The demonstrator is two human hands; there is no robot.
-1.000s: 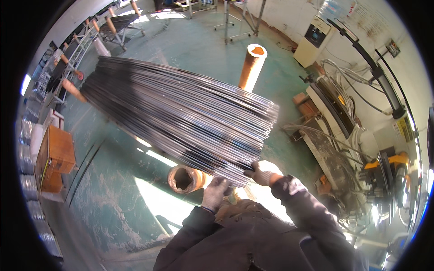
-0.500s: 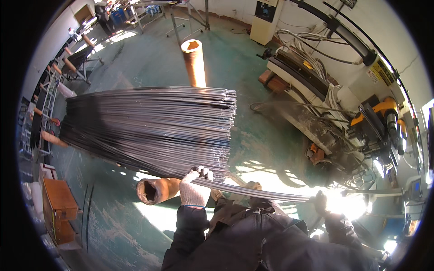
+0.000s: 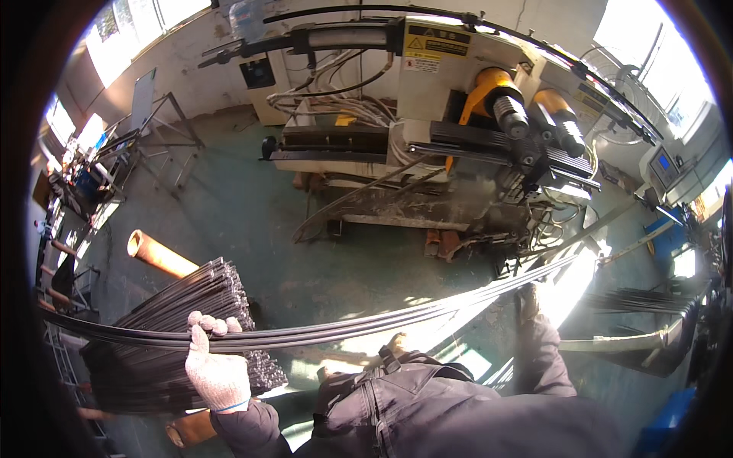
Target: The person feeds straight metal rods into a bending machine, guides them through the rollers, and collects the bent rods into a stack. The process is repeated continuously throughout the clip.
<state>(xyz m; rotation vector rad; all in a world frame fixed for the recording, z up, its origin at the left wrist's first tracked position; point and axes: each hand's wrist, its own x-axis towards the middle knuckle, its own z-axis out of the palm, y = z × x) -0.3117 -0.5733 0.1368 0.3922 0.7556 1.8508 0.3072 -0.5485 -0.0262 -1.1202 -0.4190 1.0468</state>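
Observation:
My left hand, in a white knit glove, is closed around a few long thin dark steel rods. The rods span the view in a shallow bow from the far left to the right. My right hand grips the same rods farther along, in bright sun glare, with a dark sleeve behind it. Below and behind my left hand lies a big stack of the same dark rods, resting on orange tubes.
A large rod-working machine with yellow and black roller heads stands ahead on the green floor. A control panel with a small screen is at right. More rods lie at right; metal frames and racks at left.
The view has swung right, from the rod stack toward the machine. A few rods came off the stack and now hang between both hands, which have spread far apart.

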